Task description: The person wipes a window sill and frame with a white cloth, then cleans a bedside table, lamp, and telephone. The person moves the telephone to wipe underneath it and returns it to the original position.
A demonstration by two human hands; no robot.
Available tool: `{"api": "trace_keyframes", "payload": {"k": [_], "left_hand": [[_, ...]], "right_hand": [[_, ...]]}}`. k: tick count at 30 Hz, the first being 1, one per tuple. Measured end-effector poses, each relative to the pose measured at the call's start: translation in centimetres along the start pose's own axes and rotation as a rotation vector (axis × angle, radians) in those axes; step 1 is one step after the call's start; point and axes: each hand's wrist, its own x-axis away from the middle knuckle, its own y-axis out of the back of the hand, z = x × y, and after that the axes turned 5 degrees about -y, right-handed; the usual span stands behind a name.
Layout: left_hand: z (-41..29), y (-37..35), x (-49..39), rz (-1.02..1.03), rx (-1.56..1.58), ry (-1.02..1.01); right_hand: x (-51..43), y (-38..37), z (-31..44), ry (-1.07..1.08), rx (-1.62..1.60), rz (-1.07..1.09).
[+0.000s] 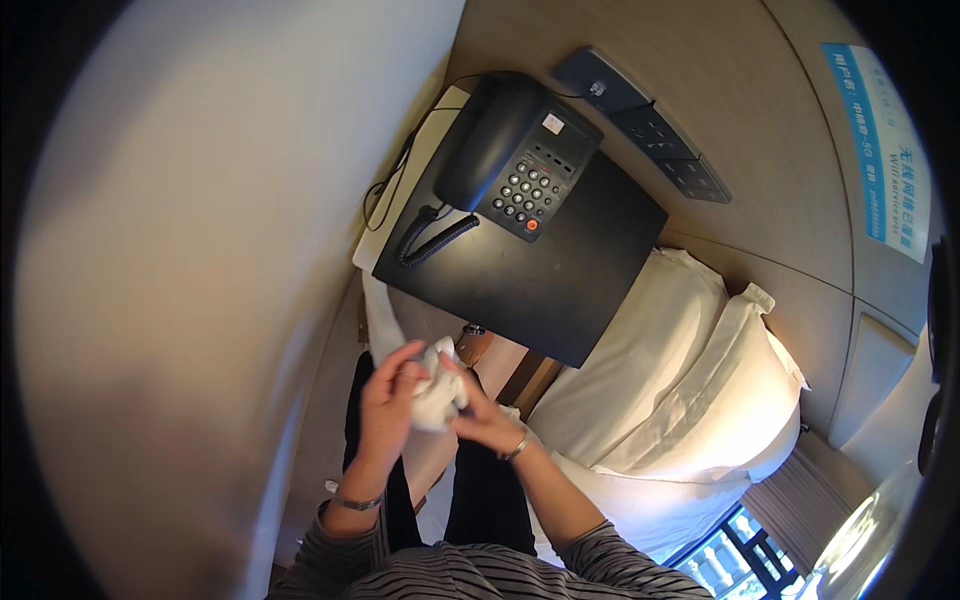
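Observation:
A crumpled white cloth [437, 391] is held between my two hands, in front of my body and over my legs. My left hand [388, 401] grips its left side with the fingers bent. From the right, my right hand [480, 412] closes on the same cloth. Both hands are slightly blurred. Beyond them stands a bedside table with a black top [555, 277], its near edge just past the cloth. On that top rests a black corded telephone [525, 165], the handset in its cradle and the coiled cord lying at its left.
White pillows [637, 360] lean on a bed at the right. Behind the table, a dark socket panel [652, 127] is fixed to the wall panelling, with a printed sign [877, 150] farther right. A pale wall [187, 262] rises close on the left. Thin cables run behind the telephone.

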Motion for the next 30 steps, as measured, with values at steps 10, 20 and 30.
{"api": "trace_keyframes", "payload": {"k": [10, 20, 30], "left_hand": [[-0.4, 2.8, 14.9, 0.115, 0.02, 0.162], [2.5, 5.5, 28.6, 0.087, -0.197, -0.524], [1.5, 18.6, 48.8, -0.358, -0.063, -0.456]], "right_hand": [[8.7, -2.2, 1.8, -0.439, -0.027, 0.438], [17.1, -10.7, 13.1, -0.165, -0.16, 0.543], [20.8, -32.2, 29.3, 0.894, -0.223, 0.179]]}}
